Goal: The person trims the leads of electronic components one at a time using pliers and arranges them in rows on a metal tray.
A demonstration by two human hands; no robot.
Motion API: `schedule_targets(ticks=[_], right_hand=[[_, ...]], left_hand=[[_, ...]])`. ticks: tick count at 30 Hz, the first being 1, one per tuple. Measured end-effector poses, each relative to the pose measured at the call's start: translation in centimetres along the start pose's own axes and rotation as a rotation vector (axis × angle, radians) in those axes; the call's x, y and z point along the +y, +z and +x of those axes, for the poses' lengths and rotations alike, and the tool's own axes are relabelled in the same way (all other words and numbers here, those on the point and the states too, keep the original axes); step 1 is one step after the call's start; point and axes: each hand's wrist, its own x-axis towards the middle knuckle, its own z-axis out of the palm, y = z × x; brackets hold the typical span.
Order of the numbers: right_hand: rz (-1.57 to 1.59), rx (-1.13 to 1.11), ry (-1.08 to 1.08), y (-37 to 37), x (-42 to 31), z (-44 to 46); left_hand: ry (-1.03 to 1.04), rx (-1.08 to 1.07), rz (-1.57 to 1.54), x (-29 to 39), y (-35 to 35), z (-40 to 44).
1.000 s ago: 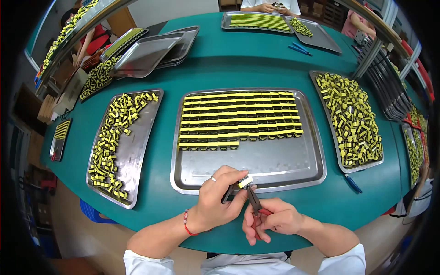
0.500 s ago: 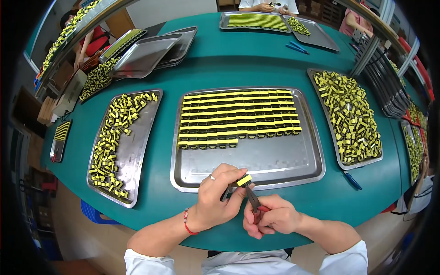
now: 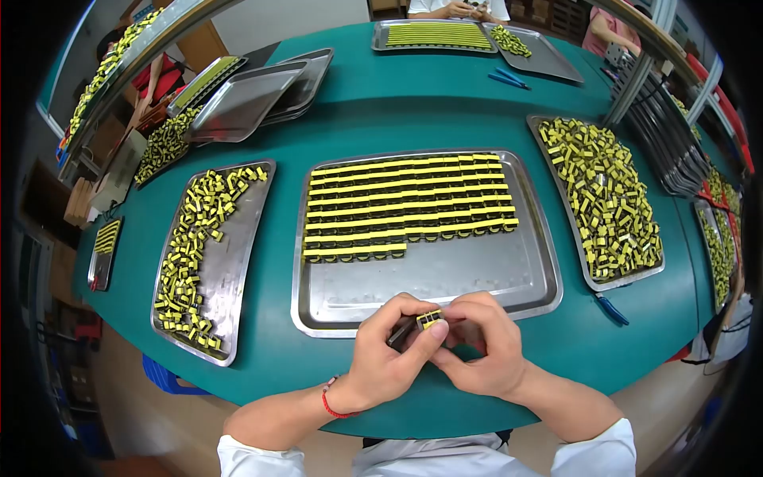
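Over the front edge of the metal tray (image 3: 413, 294), my left hand (image 3: 389, 350) pinches a small black transformer with yellow tape (image 3: 429, 319) between thumb and fingers. A dark, narrow object (image 3: 401, 332) pokes out beside the left fingers; its kind is unclear. My right hand (image 3: 489, 350) is closed, its fingertips at the right side of the same transformer. Whether the red-handled pliers are still in the right palm is hidden. In the tray behind the hands, similar transformers (image 3: 409, 195) stand in tight rows, the nearest row shorter and on the left.
A left tray (image 3: 242, 262) and a right tray (image 3: 540, 131) hold loose transformers. Blue-handled pliers (image 3: 612, 310) lie by the right tray. Stacked trays (image 3: 250, 99) stand back left. Across the green table (image 3: 413, 119) are more trays, blue pliers (image 3: 509, 78) and a person's hands (image 3: 469, 9).
The right hand has moved up to the transformer, and its fingertips now meet it. The pliers' jaws no longer show. The transformer has turned, showing its black-and-yellow ribbed side.
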Motion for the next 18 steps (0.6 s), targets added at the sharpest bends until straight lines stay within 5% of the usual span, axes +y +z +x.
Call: schedule_targets(ticks=[7, 9, 10, 18], right_hand=[[-0.068, 0.11, -0.089, 0.2, 0.6, -0.3], [0.068, 0.078, -0.064, -0.2, 0.3, -0.5], [0.089, 0.028, -0.023, -0.3, 0.0, -0.7], [0.061, 0.014, 0.152, 1.6, 0.0, -1.4]], left_hand=[[-0.054, -0.048, -0.086, -0.7, -0.1, -0.1], [-0.26, -0.093, -0.739, -1.1, -1.2, 0.7], [-0.28, -0.11, -0.804, -1.5, -1.8, 1.2], [-0.198, -0.274, -0.674, -1.0, -0.9, 0.9]])
